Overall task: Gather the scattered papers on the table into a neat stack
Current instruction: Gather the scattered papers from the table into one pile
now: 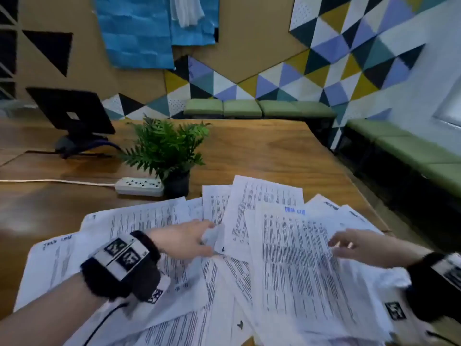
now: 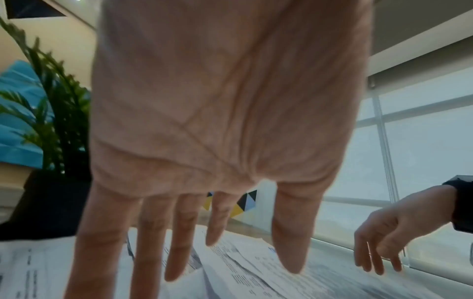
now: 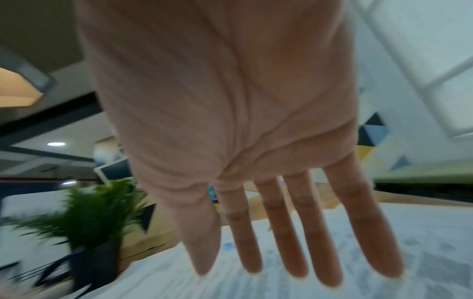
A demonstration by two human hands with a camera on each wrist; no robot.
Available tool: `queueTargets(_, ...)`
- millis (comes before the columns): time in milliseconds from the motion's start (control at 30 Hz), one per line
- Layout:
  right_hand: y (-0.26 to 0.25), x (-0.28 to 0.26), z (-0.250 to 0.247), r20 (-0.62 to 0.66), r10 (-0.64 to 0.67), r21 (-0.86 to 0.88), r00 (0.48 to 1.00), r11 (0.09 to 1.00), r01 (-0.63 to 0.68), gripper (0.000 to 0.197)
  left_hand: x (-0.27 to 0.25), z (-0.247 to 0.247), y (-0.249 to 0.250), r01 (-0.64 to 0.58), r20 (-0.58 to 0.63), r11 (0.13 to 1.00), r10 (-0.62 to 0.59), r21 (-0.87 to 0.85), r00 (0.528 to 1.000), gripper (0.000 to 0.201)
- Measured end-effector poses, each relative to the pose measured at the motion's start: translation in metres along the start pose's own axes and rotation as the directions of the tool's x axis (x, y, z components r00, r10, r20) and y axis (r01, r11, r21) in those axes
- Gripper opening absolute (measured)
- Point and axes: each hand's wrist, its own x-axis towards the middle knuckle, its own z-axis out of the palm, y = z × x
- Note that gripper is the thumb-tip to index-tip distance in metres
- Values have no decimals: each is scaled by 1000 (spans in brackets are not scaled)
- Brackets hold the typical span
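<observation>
I see the tabletop point(image 1: 274, 151) bare toward its far edge and far right corner. The papers point(image 1: 299, 258), white printed sheets, lie fanned and overlapping along the near edge, out to the right edge. A potted plant point(image 1: 167, 146) and power strip point(image 1: 139, 186) sit just beyond them. The 2 hands, left hand point(image 1: 184, 242) and right hand point(image 1: 354, 245), have their fingers straight over the sheets and grip nothing.

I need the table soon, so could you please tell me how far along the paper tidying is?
Done: nothing visibly stacked; the papers lie fanned and overlapping across the table. In hand: the left hand, fingers straight, reaches a curled sheet corner mid-pile; the right hand is spread open over the large top sheet. Left: drawing every sheet together and squaring the edges.
</observation>
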Motion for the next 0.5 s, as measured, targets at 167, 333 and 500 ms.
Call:
queueTargets(167, 0, 2, 11, -68, 301, 346, 951, 901, -261, 45, 35, 1, 27, 107, -63, 994, -108, -15, 992, 69)
queueTargets(333, -7, -2, 32, -68, 398, 558, 915, 775, -296, 57, 53, 8, 36, 238, -161, 945, -276, -223, 948, 73)
queueTargets(500, -17, 2, 50, -82, 430, 595, 899, 745, -302, 57, 41, 18, 49, 200, -169, 911, -274, -360, 947, 57)
